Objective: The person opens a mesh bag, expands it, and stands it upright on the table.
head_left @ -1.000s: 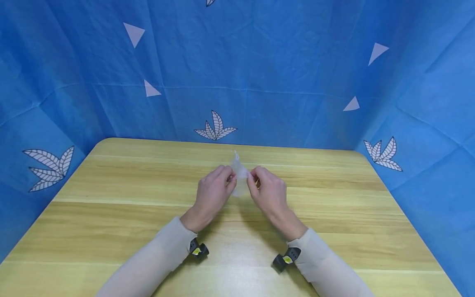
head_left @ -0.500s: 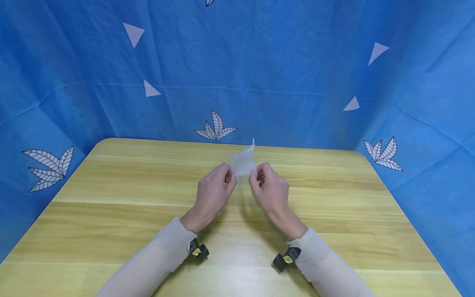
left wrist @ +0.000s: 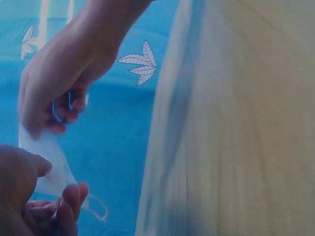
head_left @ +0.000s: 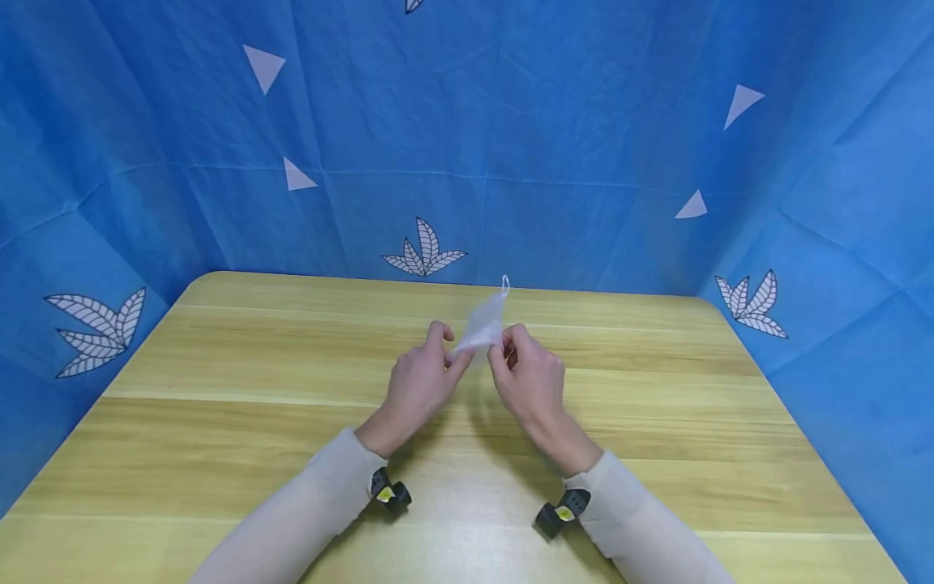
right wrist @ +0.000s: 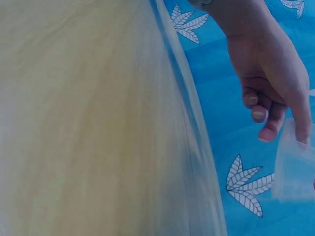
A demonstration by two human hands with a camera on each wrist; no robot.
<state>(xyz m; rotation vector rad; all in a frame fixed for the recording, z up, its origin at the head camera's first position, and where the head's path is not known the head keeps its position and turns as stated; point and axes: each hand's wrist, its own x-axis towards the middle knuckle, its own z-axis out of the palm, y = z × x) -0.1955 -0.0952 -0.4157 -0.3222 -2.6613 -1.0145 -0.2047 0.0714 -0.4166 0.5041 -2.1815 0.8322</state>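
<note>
A small, sheer white bag (head_left: 484, 324) with a white string loop (head_left: 505, 284) at its far corner is held up over the table. My right hand (head_left: 536, 381) pinches its near right edge between thumb and index finger. At the other side, my left hand (head_left: 419, 381) holds the bag, its thumb lying along the edge and the index fingertip lifted apart. In the left wrist view the left thumb (left wrist: 43, 166) overlaps the bag, with curled fingers below. The right wrist view shows the left index finger (right wrist: 299, 115) reaching to the bag; only a sliver of the right hand shows.
Beneath the hands lies a light wooden table (head_left: 292, 349) with rounded far corners. Blue cloth (head_left: 569, 162) with white leaf and triangle prints hangs behind it and along both sides. Black wrist-worn cameras (head_left: 394, 495) sit below each cuff.
The bag has tilted, its string loop swinging from the middle over to the right. My left index finger has lifted away from the thumb. Both forearms stay nearly in place.
</note>
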